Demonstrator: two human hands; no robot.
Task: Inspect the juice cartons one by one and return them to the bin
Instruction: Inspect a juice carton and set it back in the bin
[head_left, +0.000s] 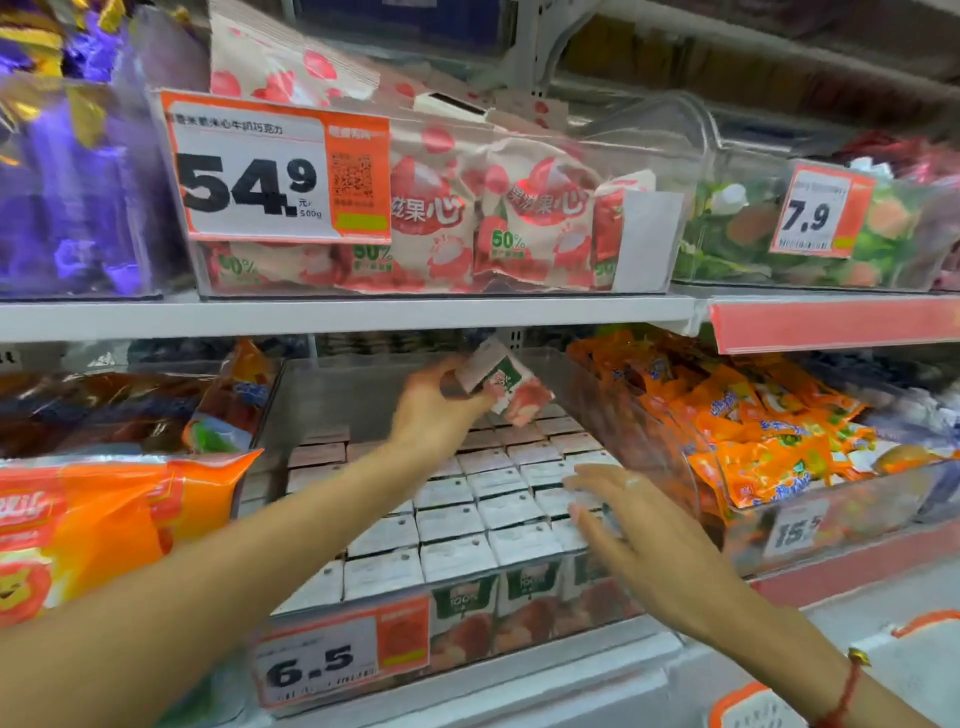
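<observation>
The left hand (441, 405) grips one juice carton (506, 384), tilted, raised above the back rows of the clear bin (566, 395). Below and in front of that hand, packed cartons (467, 519) stand upright in rows. The right hand (628, 525) hovers flat, fingers relaxed, over the bin's right side, holding nothing.

We see the left hand (441, 410) gripping one carton (506, 384), tilted, above the rear of the bin (519, 618). The right hand (628, 525), fingers spread, rests over the front-right cartons (457, 519), which stand upright in rows. A 6.5 tag (343, 649) sits on the bin front.
</observation>
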